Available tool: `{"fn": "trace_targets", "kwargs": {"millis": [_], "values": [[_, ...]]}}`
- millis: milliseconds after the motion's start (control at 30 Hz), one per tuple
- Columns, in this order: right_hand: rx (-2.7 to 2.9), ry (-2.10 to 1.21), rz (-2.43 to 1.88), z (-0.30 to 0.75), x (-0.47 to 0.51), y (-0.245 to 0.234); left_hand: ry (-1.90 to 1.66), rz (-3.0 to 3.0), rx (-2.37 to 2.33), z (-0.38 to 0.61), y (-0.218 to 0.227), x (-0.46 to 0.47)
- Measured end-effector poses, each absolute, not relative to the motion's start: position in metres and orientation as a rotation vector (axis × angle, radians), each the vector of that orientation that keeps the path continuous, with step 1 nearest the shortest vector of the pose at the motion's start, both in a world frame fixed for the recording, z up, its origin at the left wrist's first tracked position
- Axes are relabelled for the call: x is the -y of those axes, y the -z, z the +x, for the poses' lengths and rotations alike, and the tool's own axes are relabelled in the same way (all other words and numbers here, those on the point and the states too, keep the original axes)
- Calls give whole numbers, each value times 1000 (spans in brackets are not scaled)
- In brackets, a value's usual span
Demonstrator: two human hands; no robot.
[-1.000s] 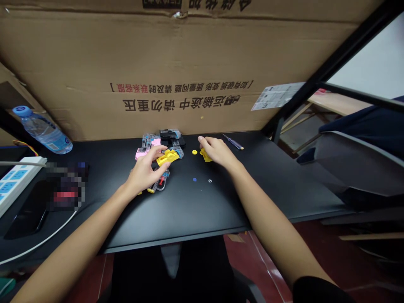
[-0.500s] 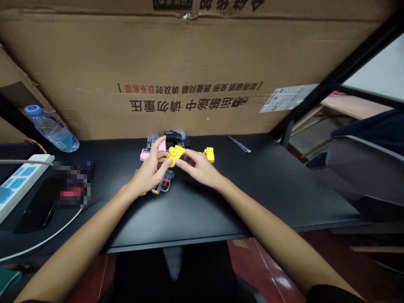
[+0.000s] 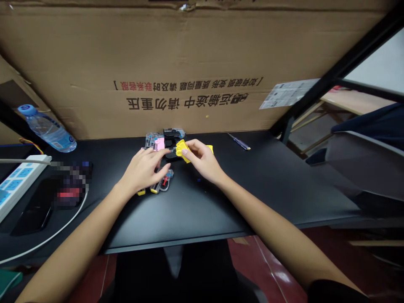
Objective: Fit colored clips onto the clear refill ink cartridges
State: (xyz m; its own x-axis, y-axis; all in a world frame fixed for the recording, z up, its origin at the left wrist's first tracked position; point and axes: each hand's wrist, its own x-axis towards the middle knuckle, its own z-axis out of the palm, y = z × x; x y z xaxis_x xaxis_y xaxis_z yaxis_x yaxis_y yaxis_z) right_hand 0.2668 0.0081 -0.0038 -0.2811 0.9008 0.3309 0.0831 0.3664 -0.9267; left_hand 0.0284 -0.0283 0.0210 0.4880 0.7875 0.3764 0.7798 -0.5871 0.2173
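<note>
A yellow plastic part (image 3: 181, 150) with a round boss is pinched between the thumb and fingers of my right hand (image 3: 204, 162), above the black desk. My left hand (image 3: 143, 168) is apart from it, palm down, with thumb and index finger spread and nothing visible between them. Its fingers are over a group of small plastic pieces, near a pink part (image 3: 159, 144). Below the left fingers lies a clear piece (image 3: 164, 182) with a red trigger-like bit, partly covered. Another yellow part (image 3: 210, 148) shows behind my right hand, mostly hidden.
A clear and black piece (image 3: 173, 133) lies at the back against the cardboard (image 3: 189, 50). To the right is a screwdriver (image 3: 240, 142). A water bottle (image 3: 50, 128), a power strip (image 3: 23, 174), a phone (image 3: 36, 206) and a white cable are on the left.
My left hand has let go of the yellow part and moved down and left. The right hand now holds the part alone, slightly further right.
</note>
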Motion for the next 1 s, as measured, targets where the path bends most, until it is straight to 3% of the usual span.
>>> {"fn": "trace_targets", "kwargs": {"millis": [233, 400, 733, 1000], "values": [[1627, -998, -929, 268, -9, 5, -354, 2795, -1381, 24, -23, 28], [1683, -910, -953, 266, -5, 2, -312, 2672, -1263, 26, -18, 29], [1633, -855, -1019, 271, -5, -1, -890, 2223, -1167, 29, -11, 22], [1746, -852, -1001, 270, 0, 3, -1060, 1714, -1129, 37, -6, 20]]}}
